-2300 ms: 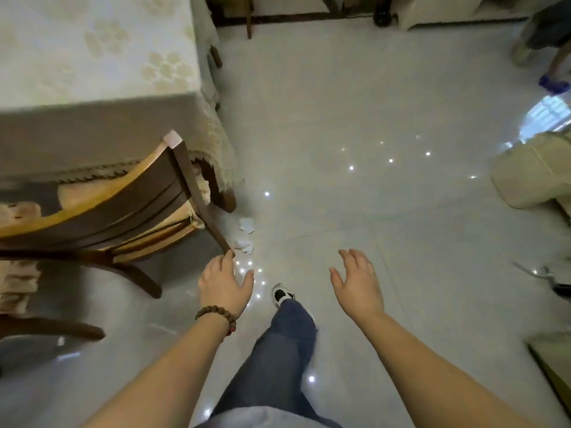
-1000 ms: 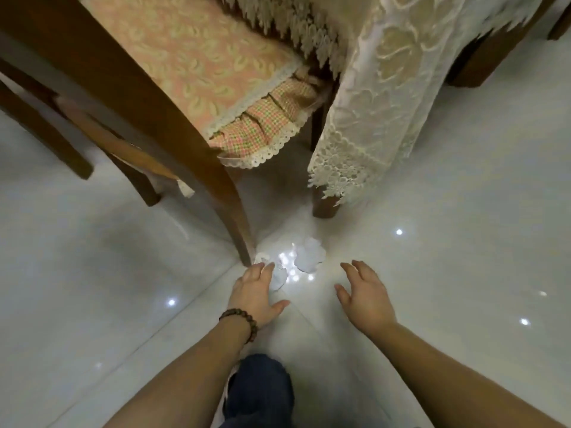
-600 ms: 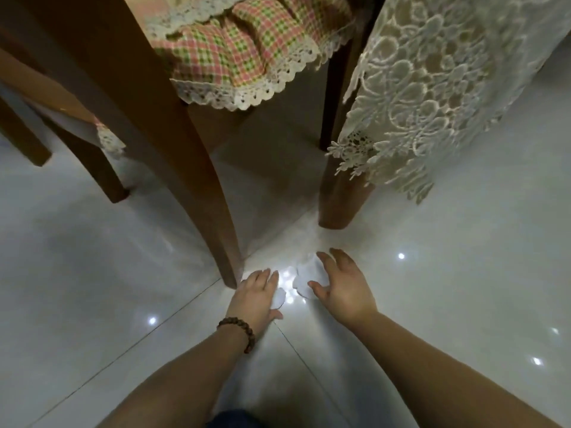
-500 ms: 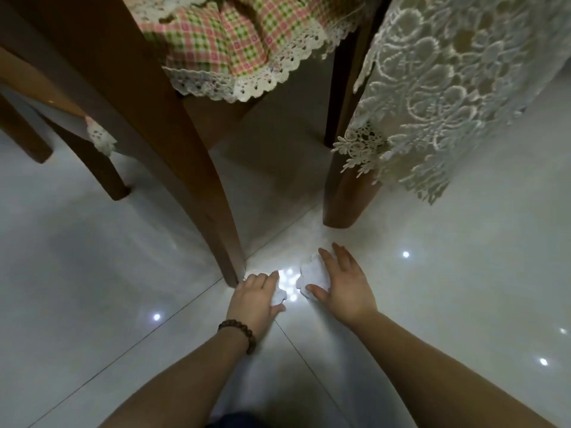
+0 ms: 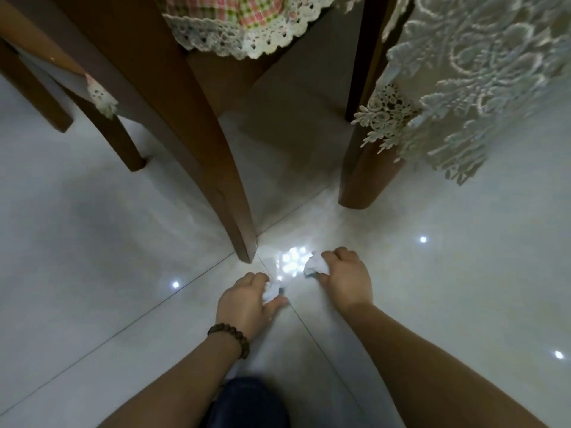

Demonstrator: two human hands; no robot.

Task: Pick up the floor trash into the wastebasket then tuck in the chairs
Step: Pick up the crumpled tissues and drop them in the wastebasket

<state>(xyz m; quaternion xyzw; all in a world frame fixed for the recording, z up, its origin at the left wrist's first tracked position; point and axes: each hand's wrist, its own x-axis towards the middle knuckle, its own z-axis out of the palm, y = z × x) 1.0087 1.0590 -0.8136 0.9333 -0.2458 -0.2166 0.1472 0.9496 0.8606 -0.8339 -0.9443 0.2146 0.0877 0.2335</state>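
Two hands reaching down to the glossy tiled floor point(image 5: 92, 242), each closing on a scrap of white paper. Left hand point(image 5: 245, 301), with a beaded bracelet point(image 5: 230, 335) at the wrist, curling its fingers point(image 5: 258, 278) over a small crumpled paper scrap point(image 5: 271, 291), thumb pressing in from below. Right hand point(image 5: 346, 278) gripping a larger crumpled paper wad point(image 5: 315, 264), knuckles bent over it, most of the wad hiding under the palm. Both pieces lying just in front of the chair leg point(image 5: 228, 193), the two hands apart with a bright cluster of light reflections point(image 5: 293, 260) sitting between them. Possibly a third pale scrap beside the foot of the chair leg, though glare making it hard to tell. Chair seat cut off at the top edge, only its checked cushion frill point(image 5: 244, 29) showing. Lace cloth point(image 5: 463, 88) hanging over the worktop leg point(image 5: 364, 177), worktop itself out of view. Dark trouser knee point(image 5: 247, 403) peeking in at the bottom.
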